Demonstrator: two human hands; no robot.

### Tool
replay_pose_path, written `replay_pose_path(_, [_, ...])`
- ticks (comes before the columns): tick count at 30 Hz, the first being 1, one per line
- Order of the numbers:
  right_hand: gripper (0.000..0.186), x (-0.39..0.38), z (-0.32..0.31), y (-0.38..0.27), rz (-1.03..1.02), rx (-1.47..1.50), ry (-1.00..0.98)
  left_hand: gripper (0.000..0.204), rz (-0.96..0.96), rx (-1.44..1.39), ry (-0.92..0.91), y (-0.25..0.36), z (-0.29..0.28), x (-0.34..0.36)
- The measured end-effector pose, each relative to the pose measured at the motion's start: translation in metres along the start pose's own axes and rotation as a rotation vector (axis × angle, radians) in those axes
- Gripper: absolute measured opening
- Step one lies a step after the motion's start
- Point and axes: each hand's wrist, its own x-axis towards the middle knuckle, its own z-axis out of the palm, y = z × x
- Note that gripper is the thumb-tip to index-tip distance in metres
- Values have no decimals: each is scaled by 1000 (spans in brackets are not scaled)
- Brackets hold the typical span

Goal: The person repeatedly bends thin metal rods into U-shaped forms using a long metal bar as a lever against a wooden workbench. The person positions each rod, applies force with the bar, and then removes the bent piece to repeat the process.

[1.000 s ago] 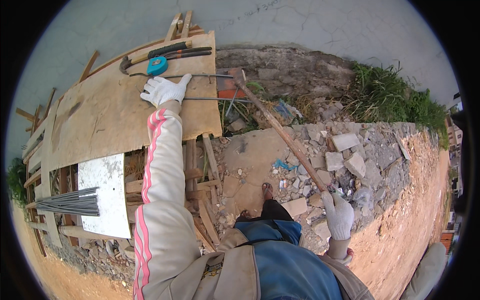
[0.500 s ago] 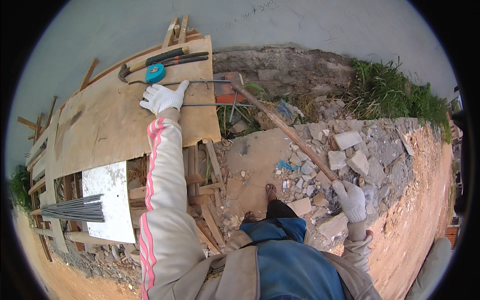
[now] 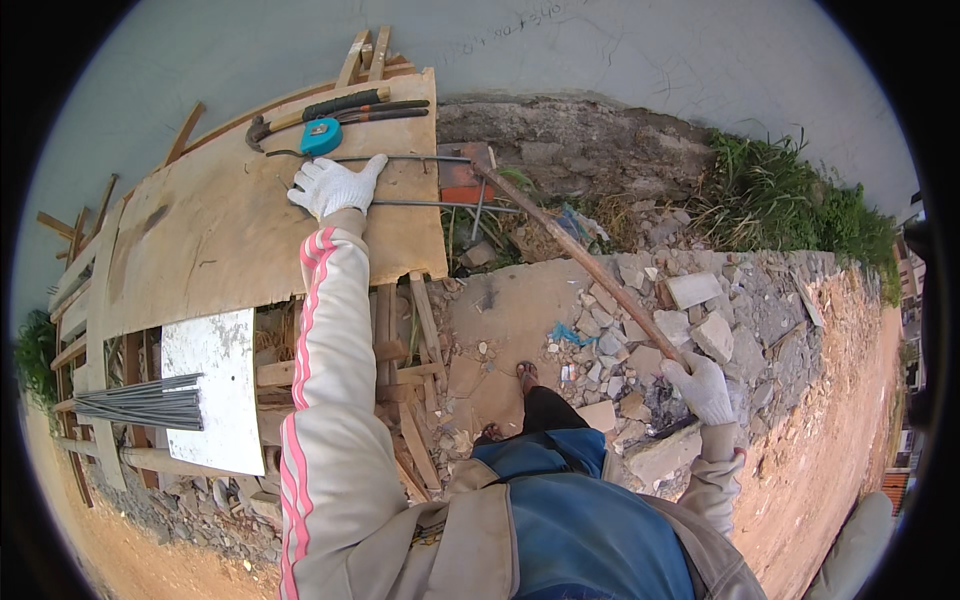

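Observation:
My left hand (image 3: 336, 187), in a white knit glove, lies with its fingers stretched out on a plywood board (image 3: 220, 240), over thin steel rods. An upper rod (image 3: 415, 157) runs from it to the right, and a lower rod (image 3: 440, 204) lies alongside, past the board's edge. A short rod (image 3: 479, 210) stands across the lower one. My right hand (image 3: 704, 390), gloved too, is closed round the near end of a long brown bar (image 3: 590, 268). The bar's far end meets the upper rod beside a reddish block (image 3: 465, 185); the exact contact is too small to tell.
A claw hammer (image 3: 310, 113), a blue tape measure (image 3: 321, 137) and a dark-handled tool (image 3: 385, 113) lie at the board's far side. A bundle of rods (image 3: 140, 402) rests on a white panel (image 3: 212, 380). Broken concrete (image 3: 690, 290) covers the ground at right.
My right hand has shifted slightly away from my body with the bar's near end. The whole view has moved a little; my left hand keeps its place on the board.

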Motion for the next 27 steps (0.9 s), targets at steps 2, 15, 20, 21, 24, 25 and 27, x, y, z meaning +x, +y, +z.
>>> replay_pose_path(2, [45, 34, 6, -8, -146, -127, -7, 121, 0, -22, 17, 0, -1, 1])
replay_pose_path(15, [35, 212, 63, -111, -521, 333, -271, 47, 501, -240, 357, -15, 17, 4])
replay_pose_path(20, [34, 257, 103, -171, -378, 862, -742, 37, 575, -234, 251, -9, 7, 12])
replay_pose_path(21, [34, 258, 111, -184, -347, 1003, -849, 37, 589, -197, 219, -8, 3, 13])
replay_pose_path(24, [33, 268, 117, -212, -268, 1022, -1023, 36, 603, -94, 165, -6, -12, 17])
replay_pose_path(25, [29, 268, 116, -219, -253, 1015, -1027, 35, 591, -56, 140, -6, -19, 18])
replay_pose_path(27, [28, 271, 106, -226, -255, 985, -1037, 34, 602, -96, 193, -7, -34, 17])
